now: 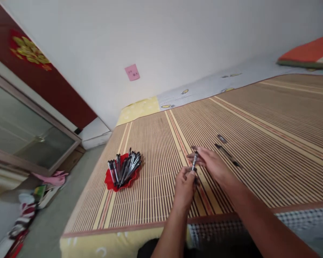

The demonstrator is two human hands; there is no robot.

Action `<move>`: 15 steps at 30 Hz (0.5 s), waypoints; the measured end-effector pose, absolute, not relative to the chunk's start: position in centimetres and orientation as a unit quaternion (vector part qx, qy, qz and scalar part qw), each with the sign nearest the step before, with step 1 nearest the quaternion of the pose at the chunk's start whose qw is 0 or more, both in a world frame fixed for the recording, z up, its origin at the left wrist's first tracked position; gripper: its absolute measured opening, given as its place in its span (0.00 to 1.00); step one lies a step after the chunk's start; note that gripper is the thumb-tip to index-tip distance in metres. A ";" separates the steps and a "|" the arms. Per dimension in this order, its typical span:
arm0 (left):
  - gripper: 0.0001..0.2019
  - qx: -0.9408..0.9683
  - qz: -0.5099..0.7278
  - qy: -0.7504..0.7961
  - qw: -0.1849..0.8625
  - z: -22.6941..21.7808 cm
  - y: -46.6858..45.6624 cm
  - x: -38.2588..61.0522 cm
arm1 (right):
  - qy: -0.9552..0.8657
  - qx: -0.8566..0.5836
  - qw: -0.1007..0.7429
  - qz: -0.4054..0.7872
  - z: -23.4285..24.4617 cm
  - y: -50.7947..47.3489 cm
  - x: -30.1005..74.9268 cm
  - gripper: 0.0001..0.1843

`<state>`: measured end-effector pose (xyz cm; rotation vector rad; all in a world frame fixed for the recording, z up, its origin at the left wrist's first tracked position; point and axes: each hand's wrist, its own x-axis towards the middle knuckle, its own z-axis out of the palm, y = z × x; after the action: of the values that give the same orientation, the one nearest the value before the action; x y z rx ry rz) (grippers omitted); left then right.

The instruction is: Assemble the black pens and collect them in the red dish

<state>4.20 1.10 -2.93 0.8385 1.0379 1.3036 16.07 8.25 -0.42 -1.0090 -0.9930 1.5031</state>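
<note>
My left hand (185, 184) is closed around the lower part of a pen (195, 161), which stands nearly upright with a clear barrel and dark ends. Close beside the pen's top is my right hand (211, 161), its fingers stretched out to the left behind the pen; whether they touch it is hard to see. To the right, a dark pen (227, 154) lies on the striped mat (156, 150). Just beyond it is a small dark flat piece (221, 138), too small to name. A red wavy-rimmed dish (107, 181) on the left holds many black-capped pens (125, 168).
The mat covers a bed with yellow and blue bedding (140, 109) along the wall. An orange folded cloth or cushion (309, 50) lies at the far right. A pink note (132, 72) is on the wall. Various items (24, 215) lie on the floor at left, near a glass-paned door (24, 122).
</note>
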 end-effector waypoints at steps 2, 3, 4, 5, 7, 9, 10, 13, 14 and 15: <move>0.17 0.363 0.551 0.471 0.586 -2.6 1.1 3.7 | -0.424 -0.458 0.509 0.593 -0.8 8.6 16.4 0.16; 0.16 0.370 0.552 0.485 0.568 -2.3 1.0 3.2 | -0.437 -0.472 0.501 0.579 -1.1 8.8 16.6 0.15; 0.14 0.386 0.556 0.504 0.537 -1.9 1.0 2.5 | -0.452 -0.481 0.492 0.568 -1.3 8.9 16.8 0.14; 0.11 0.403 0.559 0.530 0.495 -1.4 0.9 1.6 | -0.467 -0.486 0.481 0.560 -1.5 9.1 17.0 0.14; 0.07 0.438 0.554 0.604 0.368 -0.1 0.8 -0.8 | -0.497 -0.492 0.456 0.550 -1.7 9.1 17.3 0.16; 0.07 0.444 0.535 0.684 0.217 1.1 0.7 -3.8 | -0.517 -0.500 0.435 0.543 -1.7 9.0 17.4 0.17; 0.08 0.456 0.529 0.703 0.133 1.6 0.7 -5.5 | -0.522 -0.504 0.426 0.541 -1.6 8.9 17.4 0.17; 0.10 0.440 0.471 0.758 -0.103 2.1 0.7 -10.5 | -0.532 -0.499 0.413 0.545 -1.5 8.6 17.0 0.17; 0.12 0.428 0.443 0.772 -0.157 2.0 0.7 -11.9 | -0.537 -0.492 0.412 0.548 -1.6 8.6 16.9 0.17; 0.13 0.414 0.429 0.778 -0.198 1.7 0.7 -13.0 | -0.543 -0.483 0.411 0.550 -1.7 8.6 16.8 0.17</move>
<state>-13.03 0.69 1.73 1.4948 2.8088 1.5507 16.79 8.58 -1.73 -1.2153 -1.3668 1.3842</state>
